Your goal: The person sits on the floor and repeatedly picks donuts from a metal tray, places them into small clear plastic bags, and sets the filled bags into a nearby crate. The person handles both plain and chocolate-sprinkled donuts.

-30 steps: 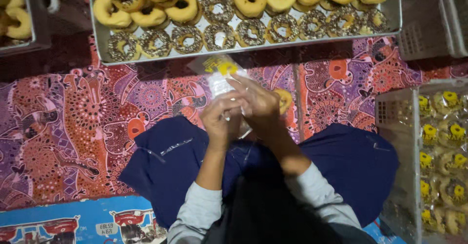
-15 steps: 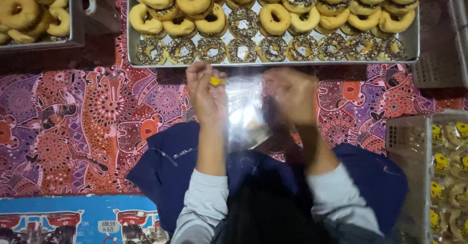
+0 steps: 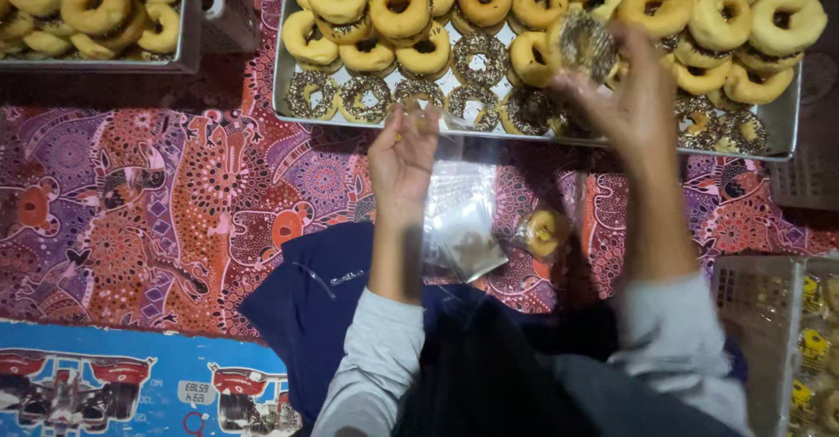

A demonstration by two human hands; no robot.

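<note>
My left hand [image 3: 402, 153] pinches the top of a clear plastic bag [image 3: 459, 218], which hangs open below it over the patterned cloth. My right hand [image 3: 625, 96] is raised over the metal tray [image 3: 284, 96] and grips a sprinkle-covered doughnut [image 3: 584, 44] in its fingertips. The tray is packed with plain glazed doughnuts [image 3: 400, 4] at the back and dark sprinkled ones [image 3: 363, 96] along its near edge. A bagged doughnut [image 3: 542, 232] lies on the cloth just right of the open bag.
A second tray of doughnuts [image 3: 92, 9] stands at the far left. At the right edge a crate [image 3: 760, 301] holds several bagged doughnuts. Red and purple patterned cloth [image 3: 131, 192] covers the floor, and a blue printed mat [image 3: 105, 384] lies at the lower left.
My right hand has left the bag, reached up to the tray and taken hold of a sprinkled doughnut. My left hand still holds the bag. The view has shifted slightly.
</note>
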